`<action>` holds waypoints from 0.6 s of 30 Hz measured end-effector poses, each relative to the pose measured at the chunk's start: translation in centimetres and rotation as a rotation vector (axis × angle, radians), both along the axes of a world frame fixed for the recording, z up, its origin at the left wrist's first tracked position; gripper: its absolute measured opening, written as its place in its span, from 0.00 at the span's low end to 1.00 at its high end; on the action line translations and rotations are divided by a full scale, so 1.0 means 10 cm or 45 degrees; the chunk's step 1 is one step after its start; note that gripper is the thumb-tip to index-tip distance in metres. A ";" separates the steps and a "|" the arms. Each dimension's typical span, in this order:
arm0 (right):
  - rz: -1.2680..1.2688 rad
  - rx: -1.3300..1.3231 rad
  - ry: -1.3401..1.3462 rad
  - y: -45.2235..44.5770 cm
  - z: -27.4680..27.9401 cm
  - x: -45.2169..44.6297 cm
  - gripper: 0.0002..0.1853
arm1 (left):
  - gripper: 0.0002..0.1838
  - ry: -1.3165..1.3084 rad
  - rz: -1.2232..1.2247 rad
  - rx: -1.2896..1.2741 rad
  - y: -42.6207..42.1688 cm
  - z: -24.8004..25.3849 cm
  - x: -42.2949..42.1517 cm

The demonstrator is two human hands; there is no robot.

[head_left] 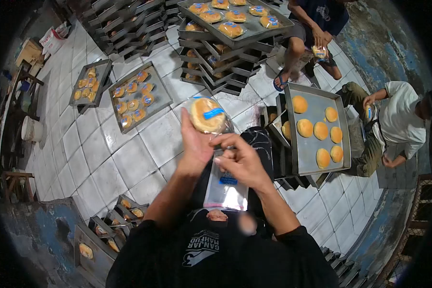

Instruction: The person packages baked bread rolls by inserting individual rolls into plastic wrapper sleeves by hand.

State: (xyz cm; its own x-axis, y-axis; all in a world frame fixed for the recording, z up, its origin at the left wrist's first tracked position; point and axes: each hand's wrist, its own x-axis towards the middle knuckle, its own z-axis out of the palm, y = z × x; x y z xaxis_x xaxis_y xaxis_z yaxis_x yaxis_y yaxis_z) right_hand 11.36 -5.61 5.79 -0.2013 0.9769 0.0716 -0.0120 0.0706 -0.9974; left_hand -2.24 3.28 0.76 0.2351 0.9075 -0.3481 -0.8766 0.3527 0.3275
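Note:
A round golden bun (208, 114) sits in a clear plastic bag with a blue label. My left hand (195, 141) supports it from beneath and from the left, fingers wrapped around its side. My right hand (240, 161) is at the near end of that bag, with its fingers curled and pressed at the plastic edge. The exact pinch is partly hidden by the fingers. On my lap, below my right hand, lies a stack of flat clear plastic bags (225, 194) with blue print.
A tray of unwrapped buns (317, 150) stands to my right on stacked trays. Wrapped buns fill a tray (167, 98) on the tiled floor and a tray (287, 25) atop a tall stack. Two people sit at the right, one holding a wrapped bun (319, 52).

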 end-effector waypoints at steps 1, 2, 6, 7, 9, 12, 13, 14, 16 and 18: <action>0.020 0.059 -0.128 0.03 -0.11 -0.05 0.08 | 0.35 0.038 0.029 -0.035 -0.04 0.07 0.13; 0.043 0.495 -0.362 0.11 -0.20 -0.05 0.10 | 0.34 0.091 0.025 -0.047 -0.04 0.01 0.14; 0.576 -0.086 0.069 -0.23 0.13 0.28 0.12 | 0.34 0.028 0.057 0.009 0.21 -0.23 -0.15; 0.399 -0.141 0.094 -0.22 0.11 0.24 0.12 | 0.34 0.064 0.115 0.008 0.20 -0.12 -0.22; 0.029 -0.215 0.134 -0.10 0.09 0.15 0.12 | 0.34 0.139 0.134 0.016 0.11 0.02 -0.15; -0.058 0.290 -0.359 0.09 -0.05 0.01 0.08 | 0.34 0.055 0.000 -0.013 -0.02 0.04 0.10; -0.036 0.396 -0.396 0.10 -0.12 -0.02 0.07 | 0.33 0.092 0.004 -0.024 -0.03 -0.05 0.14; -0.013 0.495 -0.442 0.12 -0.18 0.00 0.07 | 0.32 0.125 0.013 -0.026 0.01 -0.20 0.19; 0.404 0.189 0.021 -0.04 -0.03 0.14 0.08 | 0.29 0.168 0.026 -0.031 0.08 -0.16 0.18; 0.997 -0.437 0.581 -0.29 0.14 0.38 0.08 | 0.30 0.162 0.006 0.034 0.21 -0.14 -0.11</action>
State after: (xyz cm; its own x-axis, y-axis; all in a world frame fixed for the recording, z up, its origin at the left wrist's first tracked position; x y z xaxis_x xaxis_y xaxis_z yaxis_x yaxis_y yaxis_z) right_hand 15.18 -8.46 7.14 -0.8275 0.5600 0.0399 -0.3226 -0.4162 -0.8501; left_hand -3.31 5.38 -0.69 0.1864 0.9178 -0.3506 -0.8289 0.3385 0.4453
